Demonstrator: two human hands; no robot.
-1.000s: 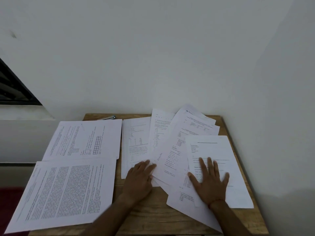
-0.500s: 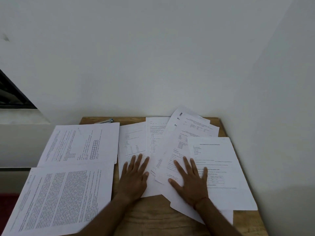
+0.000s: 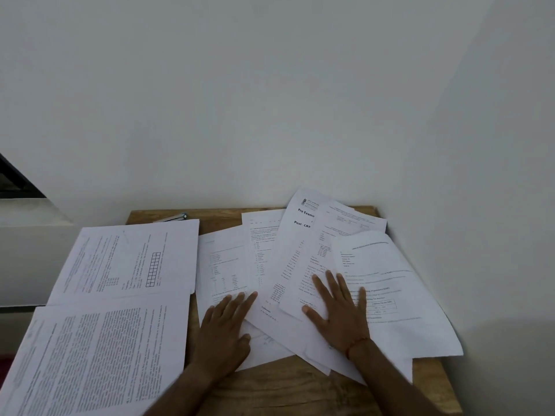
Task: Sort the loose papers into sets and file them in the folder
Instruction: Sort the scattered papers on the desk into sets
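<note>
Papers [image 3: 295, 250] (fanned, overlapping) lie under left hand [image 3: 223, 328] and right hand [image 3: 342, 316].

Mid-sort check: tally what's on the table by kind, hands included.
Wide spreads: 2
Fanned sheets: 5 showing, maybe more underneath
Pen-like thing: 1
Hands, left hand and right hand, flat on the fan: 2
Total: 10 in view

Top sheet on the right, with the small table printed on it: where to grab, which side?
Pinch the sheet by its near right corner, which appears to overhang the desk's right edge, so fingers fit underneath. Come from the right; the right hand presses its left side.
</note>
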